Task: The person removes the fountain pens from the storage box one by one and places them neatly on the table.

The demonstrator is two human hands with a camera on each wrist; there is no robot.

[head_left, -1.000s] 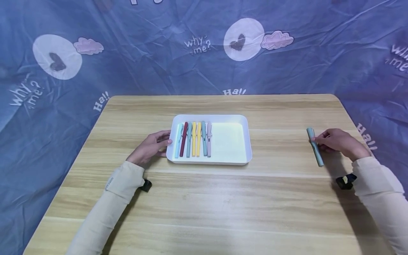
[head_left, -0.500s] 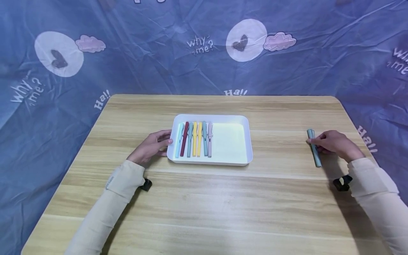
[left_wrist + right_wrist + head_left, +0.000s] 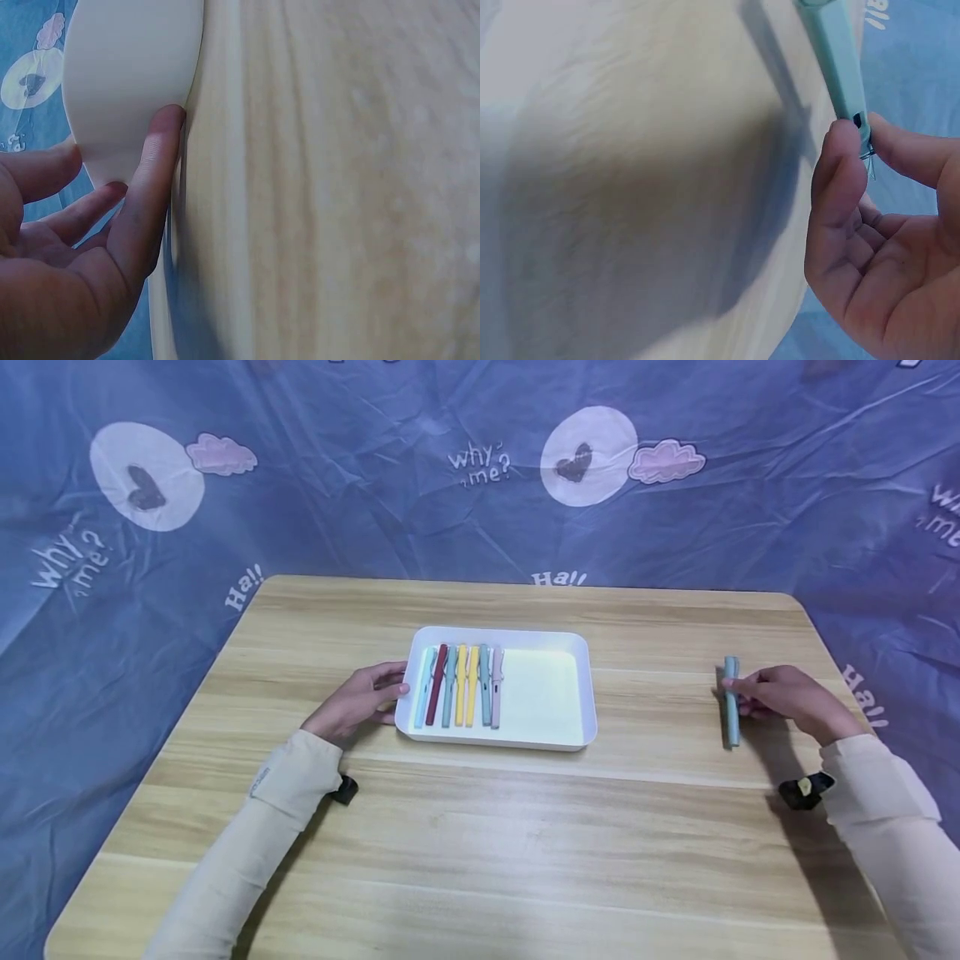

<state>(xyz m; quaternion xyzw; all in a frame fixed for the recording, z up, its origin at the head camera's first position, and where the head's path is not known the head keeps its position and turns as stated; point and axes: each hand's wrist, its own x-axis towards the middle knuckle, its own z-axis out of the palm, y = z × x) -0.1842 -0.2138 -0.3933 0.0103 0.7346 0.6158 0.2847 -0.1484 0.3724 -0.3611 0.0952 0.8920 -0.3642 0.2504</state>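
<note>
My left hand (image 3: 358, 700) holds the left end of a white rectangular tray (image 3: 551, 745), thumb at the rim and other fingers against the outer wall. The left wrist view shows the fingertips on the tray's end wall (image 3: 142, 67). Inside, side by side on the left half, lie several pens: light blue, dark red (image 3: 436, 685), teal, yellow, lilac (image 3: 497, 689). Far to the right, my right hand (image 3: 791, 693) pinches a teal pen (image 3: 732, 718) between thumb and fingers. In the right wrist view this pen (image 3: 840, 60) has a small dark window, and its shadow falls apart from it.
The wooden table (image 3: 480, 860) has a blue printed cloth (image 3: 375, 485) hanging behind it and at its sides. Bare tabletop lies between the tray and my right hand. A black device (image 3: 806, 791) is strapped at the right wrist, another (image 3: 345, 789) at the left.
My right hand has taken a pinch on the teal pen, shifted it slightly left and turned it more upright in the head view. My left hand stays at the tray.
</note>
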